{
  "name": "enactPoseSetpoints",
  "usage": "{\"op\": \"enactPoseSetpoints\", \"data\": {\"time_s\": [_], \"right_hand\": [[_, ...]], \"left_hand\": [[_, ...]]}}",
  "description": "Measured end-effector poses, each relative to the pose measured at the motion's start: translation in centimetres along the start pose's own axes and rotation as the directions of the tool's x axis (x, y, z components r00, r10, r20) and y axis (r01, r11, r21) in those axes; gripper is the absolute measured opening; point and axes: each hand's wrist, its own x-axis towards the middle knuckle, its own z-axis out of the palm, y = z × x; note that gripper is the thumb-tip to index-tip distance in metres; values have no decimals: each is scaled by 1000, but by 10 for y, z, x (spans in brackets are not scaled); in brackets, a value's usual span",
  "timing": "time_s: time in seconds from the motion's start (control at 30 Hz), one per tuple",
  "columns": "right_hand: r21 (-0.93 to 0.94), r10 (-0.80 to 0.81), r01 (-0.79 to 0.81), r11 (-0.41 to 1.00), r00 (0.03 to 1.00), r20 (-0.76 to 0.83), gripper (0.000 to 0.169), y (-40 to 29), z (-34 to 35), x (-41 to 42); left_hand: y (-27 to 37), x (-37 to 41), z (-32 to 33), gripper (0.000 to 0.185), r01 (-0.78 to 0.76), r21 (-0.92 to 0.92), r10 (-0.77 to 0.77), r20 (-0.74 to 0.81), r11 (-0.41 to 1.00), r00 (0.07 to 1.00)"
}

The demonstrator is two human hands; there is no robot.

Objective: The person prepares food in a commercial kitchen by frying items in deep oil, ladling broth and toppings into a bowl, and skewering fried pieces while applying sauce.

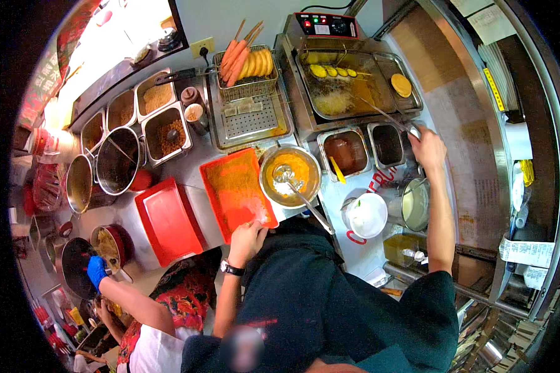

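Note:
My right hand [428,145] is closed round the handle of metal tongs [386,115], whose tips reach into the oil of an electric deep fryer [303,109]. Yellow-coated pieces on a skewer [331,71] lie in that oil. Round a corner of an orange tray [233,186] coated with orange powder, my left hand [249,240] has its fingers closed. Touching the tray's right side, a steel bowl [316,196] holds orange batter and a ladle [303,198]. A round golden piece [401,86] rests on the rack at the fryer's right.
Behind the trays, a frying basket [252,91] holds skewered sausages and rings. Sauce tubs [324,140] stand before the fryer, a white container [367,215] nearer me. A red tray [168,219] lies left. A co-worker's blue-gloved hand [96,272] is beside a black pan [70,268].

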Motion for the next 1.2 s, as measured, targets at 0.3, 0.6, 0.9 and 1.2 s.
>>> {"op": "enactPoseSetpoints", "data": {"time_s": [0.3,0.6,0.9,1.2], "right_hand": [[-125,-271,265,956,962,-27,20,-33,79,121],[-272,-381,369,889,925,8,17,-44,93,178],[-335,-380,365,868,925,23,21,-58,76,183],[-281,-397,386,879,918,19,21,-54,106,192]], "left_hand": [[23,-22,-10,20,145,81,-132,-157,986,979],[21,-48,5,18,242,92,-216,-229,966,949],[32,-44,12,18,254,65,-233,-232,965,944],[27,-45,18,17,251,45,-235,-220,967,947]]}}
